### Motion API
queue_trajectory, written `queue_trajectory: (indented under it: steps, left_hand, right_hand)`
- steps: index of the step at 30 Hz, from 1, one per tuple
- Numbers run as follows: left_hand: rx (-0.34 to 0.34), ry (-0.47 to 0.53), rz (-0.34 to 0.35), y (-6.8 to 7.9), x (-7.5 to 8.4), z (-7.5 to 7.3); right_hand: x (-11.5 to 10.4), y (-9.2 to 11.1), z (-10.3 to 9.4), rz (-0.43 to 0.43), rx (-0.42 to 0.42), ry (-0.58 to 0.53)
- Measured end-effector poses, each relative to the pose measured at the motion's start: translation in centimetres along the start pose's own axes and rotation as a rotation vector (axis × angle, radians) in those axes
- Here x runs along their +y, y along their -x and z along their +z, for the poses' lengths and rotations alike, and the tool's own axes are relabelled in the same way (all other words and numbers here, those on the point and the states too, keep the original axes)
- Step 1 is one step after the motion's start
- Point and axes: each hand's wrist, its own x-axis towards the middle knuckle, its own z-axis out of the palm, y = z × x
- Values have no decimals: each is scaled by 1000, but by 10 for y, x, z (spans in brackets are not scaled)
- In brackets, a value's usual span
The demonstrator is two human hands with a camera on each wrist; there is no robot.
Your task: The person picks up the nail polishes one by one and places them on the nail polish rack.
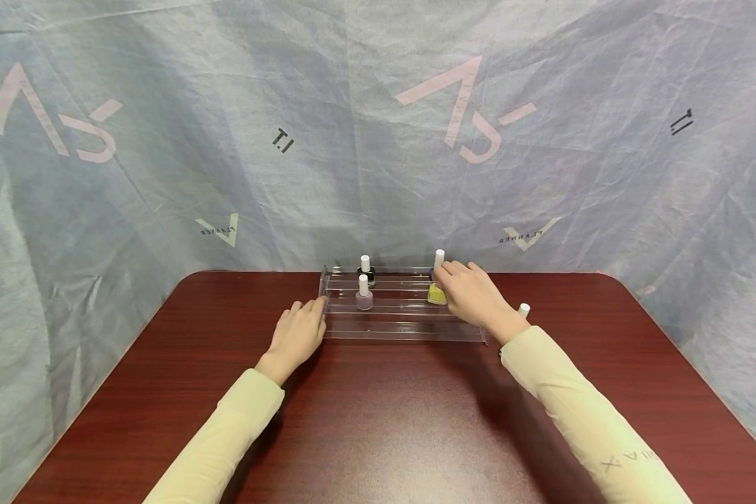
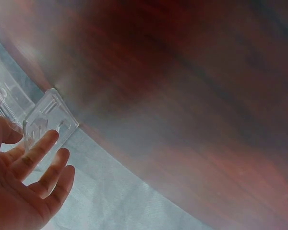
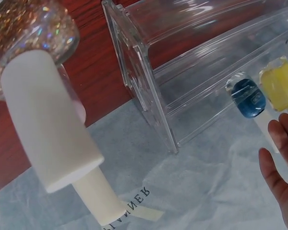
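A clear tiered rack (image 1: 403, 326) stands on the table. My left hand (image 1: 297, 332) is at its left end, thumb and index finger pinching the edge of the clear side panel (image 2: 62, 112), other fingers loosely spread. My right hand (image 1: 474, 294) pinches the white cap of a yellow nail polish bottle (image 1: 437, 294) at the rack's right part; whether its base rests on the tier I cannot tell. Just behind is a blue nail polish bottle (image 3: 248, 98), partly hidden by the hand in the head view. Dark (image 1: 366, 271) and pale lilac (image 1: 364, 299) nail polish bottles stand on the rack's left tiers.
Right of the rack, partly behind my right arm, stands a white-capped bottle (image 1: 524, 309). Close to the right wrist camera is a gold glitter bottle (image 3: 38, 33), with another pale cap (image 3: 101, 196) beyond. A grey cloth (image 1: 353, 140) hangs behind the dark red table (image 1: 378, 406).
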Motion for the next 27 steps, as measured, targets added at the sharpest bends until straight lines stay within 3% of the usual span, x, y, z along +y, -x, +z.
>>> queue_trajectory:
  steps: [27]
  left_hand:
    - [3, 9, -2, -1, 1, -1]
  right_hand:
    - [6, 1, 25, 29, -99, -18]
